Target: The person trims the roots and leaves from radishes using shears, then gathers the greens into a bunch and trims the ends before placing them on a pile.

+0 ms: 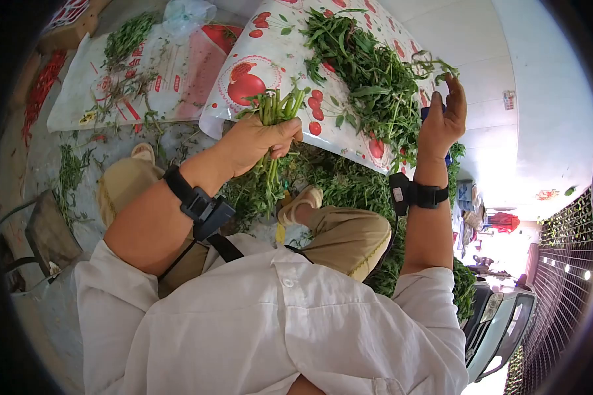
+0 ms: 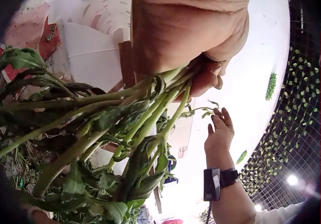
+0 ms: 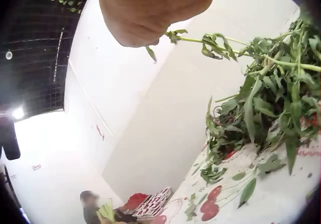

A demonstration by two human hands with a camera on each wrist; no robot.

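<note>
My left hand [image 1: 260,141] grips a bunch of green stems [image 1: 277,105] with the cut ends pointing up; in the left wrist view the leafy stems [image 2: 125,128] hang from the fist [image 2: 185,33]. My right hand [image 1: 441,122] is raised at the right edge of a pile of leafy greens [image 1: 369,72]. It pinches one thin sprig [image 1: 431,64] at its fingertips. The right wrist view has that sprig [image 3: 210,41] running from the hand [image 3: 150,8] towards the pile [image 3: 271,98]. The pile lies on a white fruit-printed sheet [image 1: 270,59].
A second printed sheet [image 1: 171,72] with scattered greens lies at the left, red chillies [image 1: 43,82] beside it. More greens [image 1: 349,184] cover the floor around my legs. A low wooden stool [image 1: 46,234] stands at the left, a vehicle [image 1: 500,322] at lower right.
</note>
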